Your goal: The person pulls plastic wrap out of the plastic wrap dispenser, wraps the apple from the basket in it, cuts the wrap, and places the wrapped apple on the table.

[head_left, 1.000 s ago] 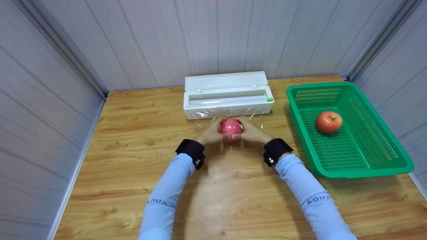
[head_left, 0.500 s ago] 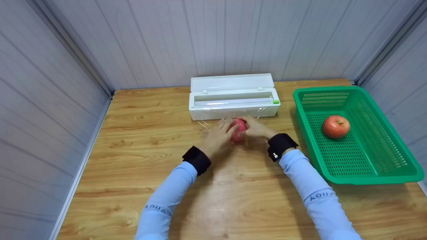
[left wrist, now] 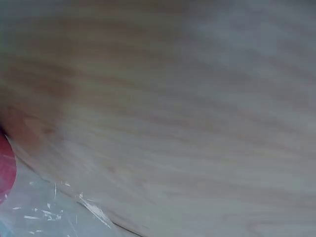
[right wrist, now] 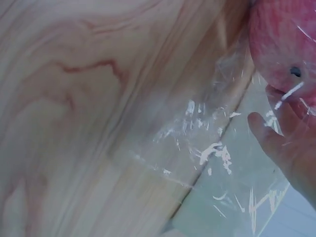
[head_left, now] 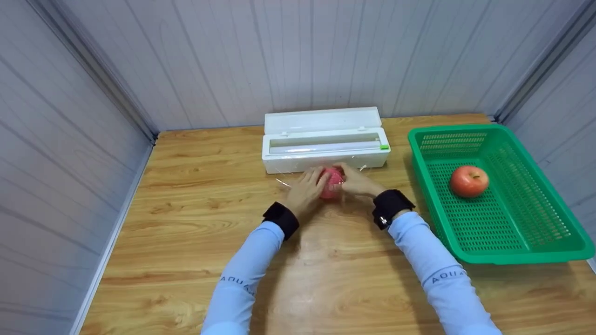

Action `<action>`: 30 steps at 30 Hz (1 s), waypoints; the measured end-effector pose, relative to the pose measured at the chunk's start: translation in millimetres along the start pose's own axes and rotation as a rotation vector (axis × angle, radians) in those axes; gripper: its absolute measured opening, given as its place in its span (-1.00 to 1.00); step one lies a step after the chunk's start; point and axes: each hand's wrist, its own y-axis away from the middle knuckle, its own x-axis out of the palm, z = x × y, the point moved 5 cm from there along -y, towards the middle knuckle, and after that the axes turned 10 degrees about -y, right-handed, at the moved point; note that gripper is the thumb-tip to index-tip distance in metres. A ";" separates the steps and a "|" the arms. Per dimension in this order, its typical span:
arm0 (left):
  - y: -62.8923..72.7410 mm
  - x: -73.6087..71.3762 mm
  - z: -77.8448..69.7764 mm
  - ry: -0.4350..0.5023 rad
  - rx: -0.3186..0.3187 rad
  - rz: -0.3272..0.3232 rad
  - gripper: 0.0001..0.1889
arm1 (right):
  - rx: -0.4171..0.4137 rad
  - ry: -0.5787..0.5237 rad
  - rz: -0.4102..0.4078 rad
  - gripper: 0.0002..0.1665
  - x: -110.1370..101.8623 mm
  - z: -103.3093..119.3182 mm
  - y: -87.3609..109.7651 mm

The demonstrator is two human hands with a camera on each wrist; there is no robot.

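A red apple (head_left: 331, 183) with clear cling film (right wrist: 215, 150) about it is held between both hands, just in front of a white cling film dispenser (head_left: 326, 163). My left hand (head_left: 305, 190) lies on the apple's left side, its fingers over the top. From the right, my right hand (head_left: 361, 181) grips the apple with thumb and fingers. The right wrist view shows the apple (right wrist: 279, 44) under wrinkled film, with fingers close below it. Only an edge of the apple (left wrist: 6, 168) and some shiny film (left wrist: 49, 212) show in the left wrist view.
The dispenser's lid (head_left: 322, 121) stands raised, with a film roll (head_left: 323, 147) inside. On the right, a green plastic basket (head_left: 421, 200) holds another apple (head_left: 469, 181). Panelled walls (head_left: 223, 60) enclose the wooden tabletop (head_left: 209, 200) at the back and sides.
My left hand has shifted from the apple's side to over its upper left, and the apple has turned. The film edges sticking out beside it have drawn in. The view has shifted slightly.
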 end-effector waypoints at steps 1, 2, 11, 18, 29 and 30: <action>-1.7 0.1 1.1 0.023 -0.011 -0.005 -0.31 | 0.009 -0.028 -0.007 -0.15 -0.1 -0.8 1.2; -3.3 0.2 2.3 0.049 -0.021 -0.005 -0.31 | 0.014 -0.045 -0.017 -0.15 -0.2 -1.3 2.3; -12.9 2.4 14.4 0.260 -0.106 0.085 -0.21 | -0.206 0.347 -0.230 -0.19 -0.7 13.2 15.8; -17.9 2.7 22.2 0.408 -0.166 0.157 -0.20 | -0.425 0.585 -0.294 -0.10 15.1 15.2 15.4; -22.8 4.5 29.8 0.517 -0.216 0.209 -0.19 | -0.489 0.752 -0.383 -0.05 24.2 6.7 2.6; -22.8 5.2 30.3 0.523 -0.223 0.218 -0.18 | -0.491 0.748 -0.385 -0.07 24.0 7.1 2.3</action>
